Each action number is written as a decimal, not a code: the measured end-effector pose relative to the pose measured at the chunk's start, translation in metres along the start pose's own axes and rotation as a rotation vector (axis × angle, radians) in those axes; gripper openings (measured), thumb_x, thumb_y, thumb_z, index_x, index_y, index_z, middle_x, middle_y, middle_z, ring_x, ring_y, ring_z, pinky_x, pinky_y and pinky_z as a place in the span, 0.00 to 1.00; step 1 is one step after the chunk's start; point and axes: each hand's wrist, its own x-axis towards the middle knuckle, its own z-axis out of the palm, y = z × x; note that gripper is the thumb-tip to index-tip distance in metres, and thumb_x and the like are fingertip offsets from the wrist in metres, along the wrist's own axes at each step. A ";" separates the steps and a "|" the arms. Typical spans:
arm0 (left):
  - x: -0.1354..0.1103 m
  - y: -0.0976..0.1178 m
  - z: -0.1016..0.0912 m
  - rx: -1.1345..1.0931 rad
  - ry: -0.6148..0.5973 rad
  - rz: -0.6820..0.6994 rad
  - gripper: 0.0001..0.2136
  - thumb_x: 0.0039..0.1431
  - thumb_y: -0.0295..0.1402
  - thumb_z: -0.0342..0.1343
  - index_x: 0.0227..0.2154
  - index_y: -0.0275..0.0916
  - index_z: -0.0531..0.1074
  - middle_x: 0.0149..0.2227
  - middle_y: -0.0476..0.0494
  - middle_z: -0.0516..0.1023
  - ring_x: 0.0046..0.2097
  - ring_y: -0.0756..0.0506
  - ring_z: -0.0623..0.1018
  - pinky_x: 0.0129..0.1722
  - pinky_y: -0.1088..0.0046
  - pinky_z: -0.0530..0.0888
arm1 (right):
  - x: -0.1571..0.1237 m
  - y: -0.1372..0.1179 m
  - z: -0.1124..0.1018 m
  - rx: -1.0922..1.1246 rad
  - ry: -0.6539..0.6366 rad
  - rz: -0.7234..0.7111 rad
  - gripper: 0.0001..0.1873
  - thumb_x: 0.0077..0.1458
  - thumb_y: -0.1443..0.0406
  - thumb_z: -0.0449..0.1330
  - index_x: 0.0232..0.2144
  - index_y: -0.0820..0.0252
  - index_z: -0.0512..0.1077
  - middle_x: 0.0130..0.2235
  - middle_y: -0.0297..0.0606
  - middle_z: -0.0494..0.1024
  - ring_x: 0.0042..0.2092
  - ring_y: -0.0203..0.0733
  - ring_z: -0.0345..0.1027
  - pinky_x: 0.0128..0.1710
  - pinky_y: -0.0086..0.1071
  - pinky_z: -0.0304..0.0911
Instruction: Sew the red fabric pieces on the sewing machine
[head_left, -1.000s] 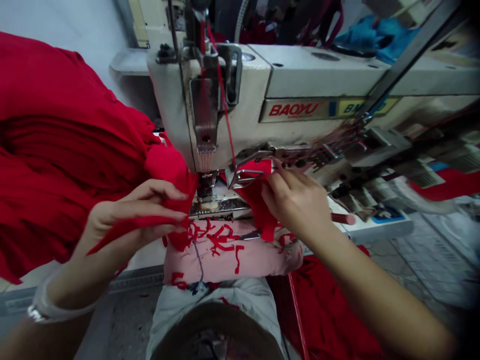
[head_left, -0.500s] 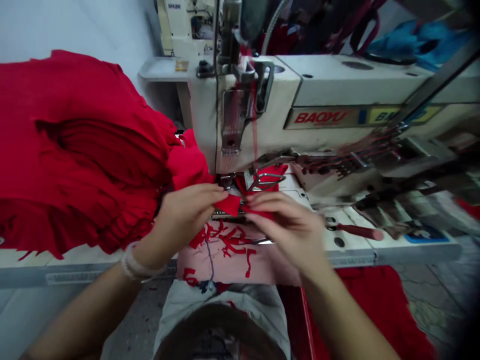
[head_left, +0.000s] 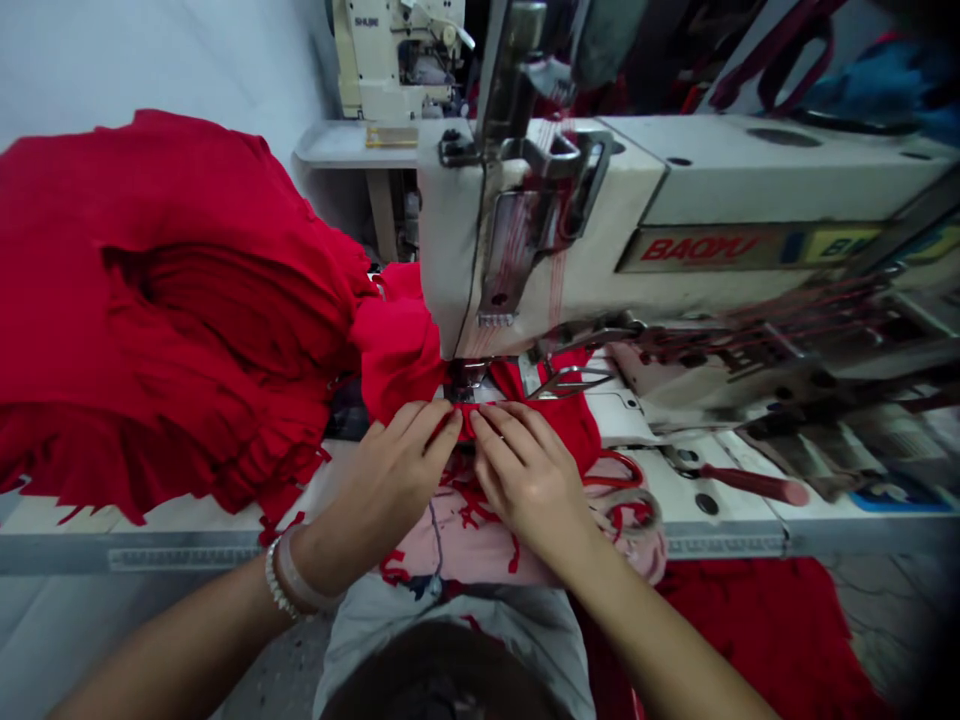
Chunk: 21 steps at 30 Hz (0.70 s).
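Left hand (head_left: 390, 480): is lying across the red knit fabric (head_left: 172, 300) just in front of the presser foot (head_left: 466, 378), its fingers pressed together and their tips bearing down on the cloth. The thumb is hidden, so I cannot tell whether it is pinching. A beaded bracelet (head_left: 281, 582) is circling the wrist.

Right hand (head_left: 525, 490): is pressing from the other side of the foot, its fingers close together and their tips almost meeting those of the left hand. Its thumb is out of sight too, so I cannot tell whether it is gripping.

Fabric: is bunching in a big mass over the left side of the bench (head_left: 45, 520) and narrowing toward the foot, where a red edge is lying under both hands. It looks light, soft and stretchy, and likely to slip and curl, so the flat fingers near the foot seem a better hold than the loose bulk.

Machine: a cream industrial sewing machine (head_left: 570, 220) is standing over the work, with red threads (head_left: 555, 300) running down its front.

Lap: a pink cloth (head_left: 480, 555) scattered with red scraps is resting on grey trousers (head_left: 450, 610).

Bench: a red-handled tool (head_left: 757, 485) is lying near the right edge.

Writing: "BAOYU" is showing in red on the machine's plate (head_left: 697, 250); a second machine (head_left: 397, 60) behind it carries a label beginning "SHUK".
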 end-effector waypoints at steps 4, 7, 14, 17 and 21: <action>0.000 -0.003 0.003 -0.048 -0.011 0.032 0.18 0.68 0.23 0.41 0.57 0.28 0.67 0.55 0.32 0.72 0.54 0.38 0.72 0.44 0.61 0.77 | 0.002 0.000 -0.001 -0.067 -0.039 -0.036 0.16 0.60 0.70 0.55 0.48 0.71 0.74 0.50 0.51 0.76 0.51 0.51 0.66 0.49 0.44 0.71; -0.001 -0.003 0.003 -0.053 -0.012 0.039 0.18 0.68 0.24 0.40 0.57 0.26 0.65 0.56 0.32 0.71 0.55 0.38 0.72 0.44 0.62 0.76 | 0.003 0.001 -0.003 -0.103 -0.062 -0.069 0.16 0.61 0.70 0.54 0.49 0.71 0.74 0.50 0.51 0.76 0.51 0.52 0.66 0.46 0.45 0.71; 0.001 -0.001 -0.001 0.000 0.004 0.020 0.18 0.67 0.23 0.43 0.56 0.29 0.67 0.53 0.34 0.74 0.51 0.39 0.74 0.38 0.65 0.76 | 0.001 0.003 -0.002 -0.090 -0.029 -0.136 0.15 0.61 0.73 0.54 0.48 0.75 0.74 0.49 0.50 0.77 0.51 0.51 0.66 0.47 0.42 0.69; 0.002 -0.002 0.000 0.004 0.024 0.026 0.17 0.66 0.22 0.44 0.55 0.29 0.67 0.53 0.34 0.74 0.51 0.40 0.74 0.41 0.65 0.76 | 0.003 0.004 -0.001 -0.070 -0.018 -0.134 0.15 0.61 0.73 0.53 0.48 0.75 0.74 0.49 0.50 0.77 0.51 0.50 0.66 0.48 0.41 0.68; 0.004 -0.003 0.004 0.041 0.060 0.030 0.18 0.65 0.22 0.43 0.56 0.28 0.67 0.53 0.31 0.74 0.52 0.38 0.74 0.41 0.64 0.76 | 0.009 0.005 0.003 -0.054 -0.013 -0.094 0.15 0.62 0.72 0.52 0.47 0.74 0.74 0.47 0.50 0.78 0.48 0.49 0.67 0.45 0.42 0.69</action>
